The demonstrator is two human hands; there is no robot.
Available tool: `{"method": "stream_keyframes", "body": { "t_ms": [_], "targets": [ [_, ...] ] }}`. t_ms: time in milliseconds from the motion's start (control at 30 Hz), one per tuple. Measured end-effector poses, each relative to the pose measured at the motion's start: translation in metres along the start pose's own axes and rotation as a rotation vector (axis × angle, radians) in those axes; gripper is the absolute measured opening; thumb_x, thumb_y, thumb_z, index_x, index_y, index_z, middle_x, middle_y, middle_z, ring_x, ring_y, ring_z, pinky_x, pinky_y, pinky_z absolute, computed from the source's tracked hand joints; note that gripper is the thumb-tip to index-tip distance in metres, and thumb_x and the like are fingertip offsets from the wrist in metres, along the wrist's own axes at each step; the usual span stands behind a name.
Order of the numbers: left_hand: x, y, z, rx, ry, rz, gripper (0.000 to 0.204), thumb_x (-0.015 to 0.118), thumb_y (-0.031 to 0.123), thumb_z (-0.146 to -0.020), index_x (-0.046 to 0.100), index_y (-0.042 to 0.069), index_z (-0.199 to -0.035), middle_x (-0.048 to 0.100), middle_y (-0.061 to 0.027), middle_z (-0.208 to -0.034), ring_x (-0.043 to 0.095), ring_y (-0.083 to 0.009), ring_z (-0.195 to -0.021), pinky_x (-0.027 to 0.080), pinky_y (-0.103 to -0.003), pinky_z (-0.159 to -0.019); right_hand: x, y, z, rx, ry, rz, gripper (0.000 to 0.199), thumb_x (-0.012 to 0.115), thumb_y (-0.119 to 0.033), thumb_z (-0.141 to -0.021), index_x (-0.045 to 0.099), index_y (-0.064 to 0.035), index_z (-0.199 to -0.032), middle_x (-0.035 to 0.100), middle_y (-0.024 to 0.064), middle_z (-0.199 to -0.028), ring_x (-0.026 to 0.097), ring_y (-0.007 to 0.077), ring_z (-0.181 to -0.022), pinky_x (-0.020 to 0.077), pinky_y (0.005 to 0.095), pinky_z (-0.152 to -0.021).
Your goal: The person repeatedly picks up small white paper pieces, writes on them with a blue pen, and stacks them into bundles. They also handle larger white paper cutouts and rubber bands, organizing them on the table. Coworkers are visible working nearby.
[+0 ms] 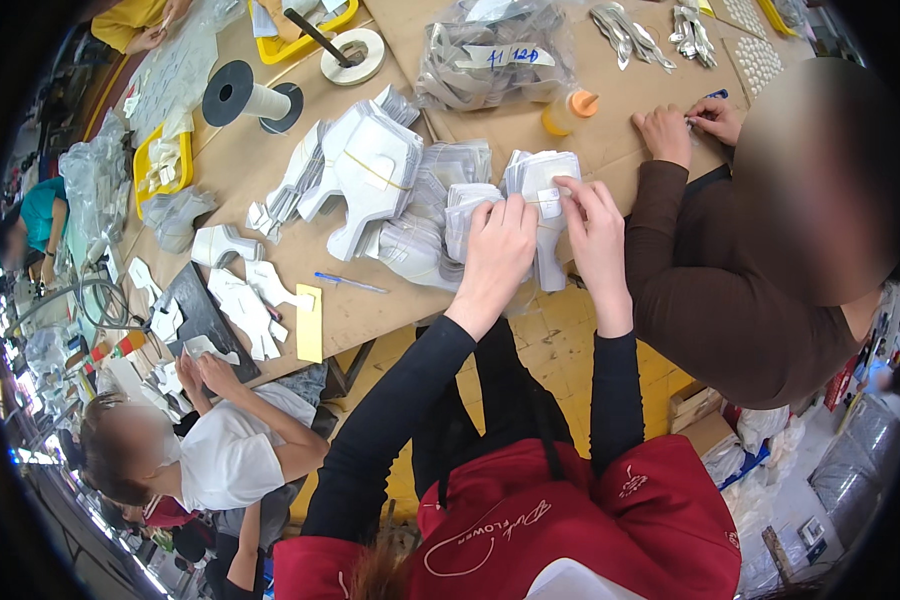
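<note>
My left hand [500, 245] is closed, its fingertips at the left edge of a banded stack of white cut pieces [538, 172]. My right hand [597, 230] is at the right side of that stack, with thumb and fingers bent onto its edge. The stack's narrow lower end hangs toward the table's front edge. Beside my left hand lie other bundles of white cut pieces [410, 245]. A larger bundle [370, 165] with a thin yellow band rests on top of them.
An orange-capped bottle [568, 112] and a clear bag of grey strips [495, 60] lie beyond. A spool [255, 100] and tape roll [353, 57] stand farther left. A blue pen [350, 283] lies near the front edge. Co-workers sit right [770, 230] and left [230, 450].
</note>
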State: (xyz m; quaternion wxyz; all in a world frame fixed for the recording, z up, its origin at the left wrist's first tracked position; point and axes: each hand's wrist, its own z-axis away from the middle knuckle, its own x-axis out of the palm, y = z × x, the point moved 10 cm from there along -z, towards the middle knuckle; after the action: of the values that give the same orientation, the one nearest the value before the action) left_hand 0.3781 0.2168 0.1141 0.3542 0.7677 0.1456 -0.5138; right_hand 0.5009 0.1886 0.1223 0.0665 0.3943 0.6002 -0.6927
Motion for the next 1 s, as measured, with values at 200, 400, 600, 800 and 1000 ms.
{"method": "stream_keyframes", "body": {
  "t_ms": [200, 400, 600, 800, 1000],
  "targets": [
    [0.000, -0.004, -0.003, -0.040, 0.014, 0.107, 0.008, 0.061, 0.011, -0.090, 0.057, 0.007, -0.096, 0.051, -0.0083, -0.089, 0.058, -0.0225, -0.087, 0.041, -0.038, -0.088, 0.003, 0.012, 0.000, 0.068, -0.091, -0.018, 0.009, 0.065, -0.002, -0.091, 0.069, 0.0013, -0.099, 0.064, 0.0125, -0.092, 0.066, 0.0258, -0.076, 0.0520, 0.0340, -0.070],
    [0.001, -0.005, -0.003, -0.043, -0.014, 0.102, 0.010, 0.062, 0.010, -0.090, 0.058, 0.007, -0.099, 0.052, -0.0081, -0.090, 0.059, -0.0229, -0.089, 0.041, -0.038, -0.089, 0.005, 0.016, 0.010, 0.030, -0.085, -0.090, 0.014, 0.069, -0.005, -0.088, 0.070, -0.0004, -0.102, 0.064, 0.0127, -0.099, 0.066, 0.0268, -0.086, 0.0530, 0.0334, -0.078],
    [-0.041, -0.025, 0.016, -0.212, 0.190, 0.295, 0.018, 0.065, 0.008, -0.091, 0.059, 0.005, -0.108, 0.060, -0.0119, -0.107, 0.059, -0.0300, -0.105, 0.041, -0.041, -0.096, 0.006, 0.070, 0.043, 0.402, 0.132, -0.112, 0.061, 0.076, -0.018, -0.089, 0.050, -0.0037, -0.142, 0.053, 0.0141, -0.135, 0.057, 0.0239, -0.115, 0.0479, 0.0350, -0.093],
    [-0.102, -0.109, 0.086, -0.610, 0.498, 0.343, 0.035, 0.070, 0.013, -0.091, 0.056, -0.001, -0.120, 0.057, -0.0174, -0.123, 0.052, -0.0364, -0.121, 0.038, -0.046, -0.106, 0.057, 0.058, 0.060, 0.401, -0.158, -0.276, 0.125, 0.088, -0.020, -0.074, -0.002, 0.0056, -0.157, 0.045, 0.0313, -0.146, 0.054, 0.0375, -0.131, 0.0431, 0.0383, -0.109],
    [-0.082, -0.196, 0.088, -0.769, 0.113, 0.399, 0.081, 0.081, 0.027, -0.080, 0.044, -0.009, -0.142, 0.054, -0.0278, -0.139, 0.053, -0.0428, -0.128, 0.040, -0.044, -0.109, 0.031, 0.053, 0.051, 0.464, -0.121, -0.050, 0.060, 0.071, -0.020, -0.074, 0.059, 0.0039, -0.128, 0.072, 0.0256, -0.099, 0.072, 0.0377, -0.098, 0.0552, 0.0424, -0.083]
  ]
}}
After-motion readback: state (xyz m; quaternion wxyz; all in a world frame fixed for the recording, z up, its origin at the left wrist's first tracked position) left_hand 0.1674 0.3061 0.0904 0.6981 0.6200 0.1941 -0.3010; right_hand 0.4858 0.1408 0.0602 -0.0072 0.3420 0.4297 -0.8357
